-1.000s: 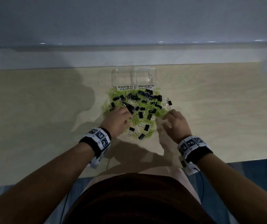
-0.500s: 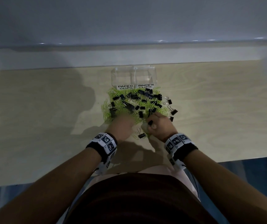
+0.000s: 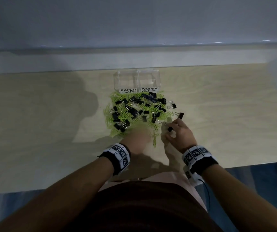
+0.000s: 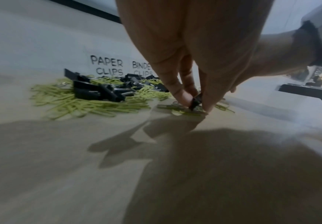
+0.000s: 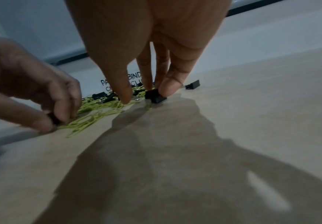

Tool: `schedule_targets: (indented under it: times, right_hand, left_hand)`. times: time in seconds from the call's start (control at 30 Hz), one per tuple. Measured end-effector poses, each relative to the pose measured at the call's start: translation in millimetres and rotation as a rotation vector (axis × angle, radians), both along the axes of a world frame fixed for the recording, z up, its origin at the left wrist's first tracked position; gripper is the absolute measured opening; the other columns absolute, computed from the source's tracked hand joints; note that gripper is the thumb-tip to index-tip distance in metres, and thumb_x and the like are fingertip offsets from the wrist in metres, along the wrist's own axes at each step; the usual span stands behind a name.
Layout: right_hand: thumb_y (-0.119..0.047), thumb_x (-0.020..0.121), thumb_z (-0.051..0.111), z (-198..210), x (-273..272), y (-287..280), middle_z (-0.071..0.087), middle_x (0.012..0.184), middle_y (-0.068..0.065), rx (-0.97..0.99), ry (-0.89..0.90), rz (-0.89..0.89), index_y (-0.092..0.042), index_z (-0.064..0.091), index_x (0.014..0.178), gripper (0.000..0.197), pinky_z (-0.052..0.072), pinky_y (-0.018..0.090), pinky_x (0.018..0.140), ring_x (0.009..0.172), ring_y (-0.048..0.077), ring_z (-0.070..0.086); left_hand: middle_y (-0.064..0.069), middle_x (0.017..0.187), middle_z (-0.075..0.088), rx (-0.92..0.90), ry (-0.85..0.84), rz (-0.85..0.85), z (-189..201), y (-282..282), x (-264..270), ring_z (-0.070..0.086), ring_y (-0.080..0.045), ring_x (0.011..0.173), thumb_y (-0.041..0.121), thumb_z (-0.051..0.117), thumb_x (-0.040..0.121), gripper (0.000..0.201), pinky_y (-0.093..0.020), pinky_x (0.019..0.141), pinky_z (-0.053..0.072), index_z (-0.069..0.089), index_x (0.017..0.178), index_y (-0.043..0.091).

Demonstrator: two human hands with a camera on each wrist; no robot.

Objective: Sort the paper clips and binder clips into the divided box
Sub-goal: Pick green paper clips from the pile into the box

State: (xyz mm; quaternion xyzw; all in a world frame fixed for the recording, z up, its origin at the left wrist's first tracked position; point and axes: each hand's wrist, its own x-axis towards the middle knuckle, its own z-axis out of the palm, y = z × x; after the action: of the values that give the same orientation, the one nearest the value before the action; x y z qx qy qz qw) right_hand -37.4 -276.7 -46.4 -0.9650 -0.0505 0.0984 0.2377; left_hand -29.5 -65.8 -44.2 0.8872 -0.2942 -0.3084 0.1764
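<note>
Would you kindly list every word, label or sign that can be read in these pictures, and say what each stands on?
"PAPER CLIPS": handwritten label on the front of the left compartment of the clear divided box.
"BINDER CLIPS": handwritten label on the front of the right compartment of the same box.
The black-and-white square markers on the left wristband and right wristband are coded patterns, not readable text.

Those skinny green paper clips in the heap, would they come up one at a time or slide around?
Probably in clumps: the paper clips lie tangled and overlapping, so loops may hook each other. They look thin and flat on the smooth table, so fingertips would likely skid them before lifting. Likely light too, easily scattered by a nudge from the left hand.
</note>
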Motion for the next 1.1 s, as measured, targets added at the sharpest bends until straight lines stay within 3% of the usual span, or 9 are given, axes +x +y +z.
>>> schedule_targets:
  times: [0.17, 0.33, 0.4, 0.5, 0.63, 0.73, 0.8, 0.97, 1.1]
  right_hand:
    - [-0.010, 0.080, 0.064, -1, -6, 20, 0.049, 0.109, 0.011, -0.132, 0.014, -0.048, -0.006, 0.063, 0.106, 0.026, 0.056, 0.039, 0.072, 0.095, 0.027, 0.053]
    - [-0.023, 0.077, 0.068, 4, -14, 39, 0.054, 0.107, 0.010, -0.094, 0.092, 0.121, -0.007, 0.063, 0.100, 0.029, 0.055, 0.033, 0.076, 0.097, 0.024, 0.049]
    - [-0.027, 0.075, 0.073, 1, -14, 45, 0.054, 0.109, 0.009, -0.088, 0.126, 0.195, -0.010, 0.062, 0.099, 0.031, 0.055, 0.034, 0.077, 0.099, 0.025, 0.048]
    - [-0.027, 0.074, 0.074, -2, -4, 52, 0.042, 0.122, 0.006, -0.006, 0.215, 0.091, -0.009, 0.052, 0.120, 0.054, 0.054, 0.037, 0.086, 0.103, 0.024, 0.050]
    - [-0.007, 0.081, 0.062, 2, 6, 64, 0.054, 0.108, 0.015, 0.072, 0.123, 0.238, -0.003, 0.065, 0.105, 0.024, 0.056, 0.042, 0.073, 0.089, 0.033, 0.057]
    - [-0.005, 0.083, 0.058, 8, 7, 61, 0.057, 0.101, 0.017, 0.090, 0.096, 0.271, -0.003, 0.066, 0.102, 0.021, 0.055, 0.045, 0.071, 0.086, 0.035, 0.058]
    - [-0.019, 0.082, 0.060, 10, 5, 56, 0.054, 0.104, 0.013, 0.125, 0.098, 0.215, -0.008, 0.063, 0.108, 0.028, 0.055, 0.041, 0.076, 0.090, 0.030, 0.057]
    - [-0.041, 0.067, 0.078, 11, 9, 65, 0.034, 0.134, 0.006, -0.085, 0.294, 0.193, -0.017, 0.035, 0.139, 0.087, 0.042, 0.040, 0.101, 0.119, 0.024, 0.037]
    - [-0.035, 0.073, 0.075, 7, 21, 78, 0.034, 0.136, 0.006, -0.129, 0.280, 0.220, -0.016, 0.040, 0.136, 0.074, 0.044, 0.044, 0.101, 0.121, 0.027, 0.036]
  left_hand:
    - [-0.004, 0.111, 0.052, -0.063, -0.188, 0.167, 9, 45, -2, 0.044, -0.013, 0.095, 0.010, 0.048, 0.090, 0.019, -0.020, 0.080, 0.037, 0.061, 0.103, 0.009]
    - [-0.008, 0.116, 0.056, 0.068, -0.386, 0.133, 9, 73, 5, 0.046, -0.024, 0.109, 0.013, 0.058, 0.083, 0.031, -0.036, 0.093, 0.046, 0.061, 0.114, 0.009]
    - [-0.007, 0.127, 0.049, 0.131, -0.348, 0.054, 12, 58, 10, 0.041, -0.025, 0.119, 0.025, 0.058, 0.086, 0.044, -0.038, 0.101, 0.039, 0.052, 0.126, 0.008]
    - [-0.005, 0.134, 0.042, 0.262, -0.323, 0.001, 11, 36, 16, 0.032, -0.024, 0.127, 0.040, 0.057, 0.087, 0.057, -0.039, 0.110, 0.028, 0.042, 0.133, 0.010]
    - [-0.002, 0.126, 0.051, 0.254, -0.317, -0.014, 9, 30, 14, 0.035, -0.022, 0.123, 0.030, 0.053, 0.092, 0.034, -0.037, 0.105, 0.025, 0.054, 0.122, 0.013]
    - [-0.003, 0.123, 0.052, 0.217, -0.259, -0.061, 8, 34, 12, 0.036, -0.022, 0.120, 0.022, 0.047, 0.095, 0.029, -0.034, 0.103, 0.029, 0.055, 0.121, 0.011]
    - [-0.006, 0.128, 0.047, 0.170, -0.187, 0.001, 8, 35, 11, 0.036, -0.023, 0.123, 0.025, 0.051, 0.093, 0.038, -0.036, 0.103, 0.038, 0.048, 0.127, 0.009]
    - [-0.011, 0.137, 0.034, 0.165, -0.102, 0.194, 9, 24, 9, 0.046, -0.026, 0.120, 0.032, 0.073, 0.078, 0.081, -0.040, 0.095, 0.051, 0.028, 0.141, 0.008]
    - [-0.008, 0.128, 0.042, 0.165, -0.183, 0.221, 8, 19, 17, 0.053, -0.023, 0.109, 0.029, 0.072, 0.078, 0.060, -0.036, 0.094, 0.051, 0.046, 0.128, 0.007]
